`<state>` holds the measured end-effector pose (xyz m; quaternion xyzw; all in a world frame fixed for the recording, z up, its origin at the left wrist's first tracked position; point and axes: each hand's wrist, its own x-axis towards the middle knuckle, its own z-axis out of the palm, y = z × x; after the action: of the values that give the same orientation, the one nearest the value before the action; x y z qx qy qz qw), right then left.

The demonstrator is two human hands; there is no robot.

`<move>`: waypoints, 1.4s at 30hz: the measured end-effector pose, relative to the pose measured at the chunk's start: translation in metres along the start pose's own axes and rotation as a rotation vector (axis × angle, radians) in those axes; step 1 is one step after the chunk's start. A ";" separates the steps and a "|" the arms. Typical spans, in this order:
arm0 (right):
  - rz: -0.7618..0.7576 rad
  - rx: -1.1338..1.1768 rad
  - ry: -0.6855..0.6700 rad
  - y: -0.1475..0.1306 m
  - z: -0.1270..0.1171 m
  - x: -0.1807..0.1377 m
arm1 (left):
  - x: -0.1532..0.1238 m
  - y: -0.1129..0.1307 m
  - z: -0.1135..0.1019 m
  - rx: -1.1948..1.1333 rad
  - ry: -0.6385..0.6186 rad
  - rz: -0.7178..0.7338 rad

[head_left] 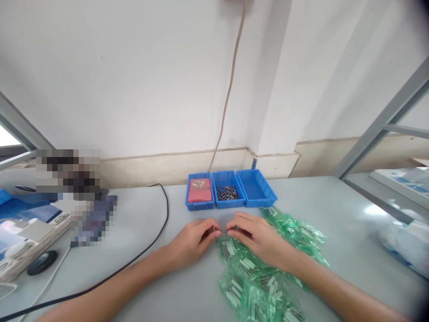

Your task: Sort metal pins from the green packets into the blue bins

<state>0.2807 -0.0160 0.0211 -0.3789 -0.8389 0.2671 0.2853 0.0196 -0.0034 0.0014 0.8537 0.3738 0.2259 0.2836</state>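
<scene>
My left hand (196, 239) and my right hand (253, 235) face each other over the grey table, each closed in a pinch. A thin, dark sliver shows between the fingertips. It is too small for me to tell what it is. Green plastic bags (246, 273) holding white pieces and metal pins lie below and beside my right hand. Just beyond my hands stand three blue bins in a row. In the left bin (200, 206) lies a red packet (199, 194), the middle bin (231, 204) contains many small metal screws or pins (228, 192), and the right bin (256, 185) appears empty.
A black cable (134, 259) curves across the table on the left. Near it are a black mouse (42, 262) and a power strip (36, 243). Grey metal frame bars (378, 120) rise at the right, close to a white plastic bag (407, 246). A wall stands behind.
</scene>
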 end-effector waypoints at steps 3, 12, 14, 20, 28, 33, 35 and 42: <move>0.022 0.004 -0.016 -0.002 0.001 0.000 | -0.001 -0.001 0.001 0.019 0.009 0.029; 0.023 -0.043 -0.019 -0.004 0.003 -0.002 | -0.001 -0.009 0.007 0.022 0.059 0.104; 0.049 -0.044 0.035 -0.002 0.002 -0.001 | -0.001 -0.009 0.006 0.009 0.099 0.060; 0.163 0.085 0.163 0.005 0.000 0.001 | 0.002 -0.001 -0.001 0.006 0.091 -0.001; 0.245 0.196 0.280 0.007 0.002 0.002 | 0.010 -0.006 -0.004 -0.031 0.015 0.025; 0.298 0.367 0.292 0.016 0.002 0.004 | 0.012 -0.009 -0.004 -0.068 0.037 -0.021; 0.309 0.426 0.289 0.018 0.001 0.005 | 0.013 -0.009 -0.004 -0.087 0.038 -0.051; 0.301 0.552 0.306 0.010 -0.004 0.006 | 0.013 -0.011 -0.004 -0.089 0.038 -0.063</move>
<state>0.2855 -0.0047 0.0190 -0.4425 -0.6173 0.4630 0.4569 0.0197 0.0136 -0.0003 0.8235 0.3955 0.2495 0.3211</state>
